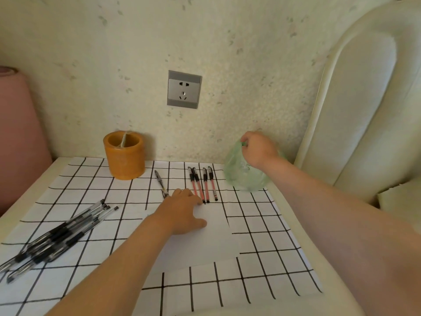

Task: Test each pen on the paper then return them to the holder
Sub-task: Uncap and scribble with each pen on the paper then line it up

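Note:
An orange round holder (124, 155) stands at the back of the table by the wall. Several red pens (202, 183) lie side by side to its right, and one black pen (161, 183) lies between them and the holder. A pile of black pens (57, 236) rests at the left. A blank white sheet of paper (205, 245) lies in the middle. My left hand (182, 210) rests flat on the paper's far edge, fingers near the red pens' tips. My right hand (258, 148) grips the top of a green plastic bag (245, 173) at the back right.
A white cloth with a black grid (257, 226) covers the table. A wall socket (184, 89) is above the pens. A cream padded headboard (355, 106) rises at the right and a pink cushion (20, 137) at the left.

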`<state>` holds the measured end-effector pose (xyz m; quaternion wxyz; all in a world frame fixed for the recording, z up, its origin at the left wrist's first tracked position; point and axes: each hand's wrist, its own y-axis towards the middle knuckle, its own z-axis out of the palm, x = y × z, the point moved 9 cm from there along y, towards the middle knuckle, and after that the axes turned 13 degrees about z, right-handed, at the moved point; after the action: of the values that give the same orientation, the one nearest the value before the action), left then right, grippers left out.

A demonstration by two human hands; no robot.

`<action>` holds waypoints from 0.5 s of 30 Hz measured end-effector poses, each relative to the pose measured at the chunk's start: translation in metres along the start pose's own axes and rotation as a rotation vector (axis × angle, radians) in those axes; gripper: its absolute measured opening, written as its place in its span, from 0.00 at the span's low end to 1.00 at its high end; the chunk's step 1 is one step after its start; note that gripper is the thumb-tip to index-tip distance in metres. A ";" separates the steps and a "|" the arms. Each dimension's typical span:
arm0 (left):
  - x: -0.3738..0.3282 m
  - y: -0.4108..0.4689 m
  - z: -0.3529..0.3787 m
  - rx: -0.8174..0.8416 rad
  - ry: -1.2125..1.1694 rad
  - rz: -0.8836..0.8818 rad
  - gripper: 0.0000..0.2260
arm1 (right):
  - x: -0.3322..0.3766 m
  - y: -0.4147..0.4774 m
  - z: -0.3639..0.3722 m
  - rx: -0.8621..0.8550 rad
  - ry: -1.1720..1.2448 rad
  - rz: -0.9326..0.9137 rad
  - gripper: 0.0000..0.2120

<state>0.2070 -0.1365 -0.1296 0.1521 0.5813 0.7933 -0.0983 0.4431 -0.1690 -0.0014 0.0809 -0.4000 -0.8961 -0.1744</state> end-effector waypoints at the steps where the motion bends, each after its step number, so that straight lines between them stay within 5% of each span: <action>1: 0.000 -0.001 -0.002 -0.017 -0.018 -0.002 0.29 | 0.009 -0.005 -0.002 -0.010 0.022 -0.031 0.13; 15: 0.044 -0.082 -0.063 -0.192 -0.041 -0.150 0.10 | 0.156 -0.137 0.055 0.345 0.097 -0.332 0.07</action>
<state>0.1082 -0.1011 -0.0887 0.2153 0.5012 0.8369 -0.0448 0.2362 -0.1259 -0.0418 0.1611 -0.2187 -0.9612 -0.0488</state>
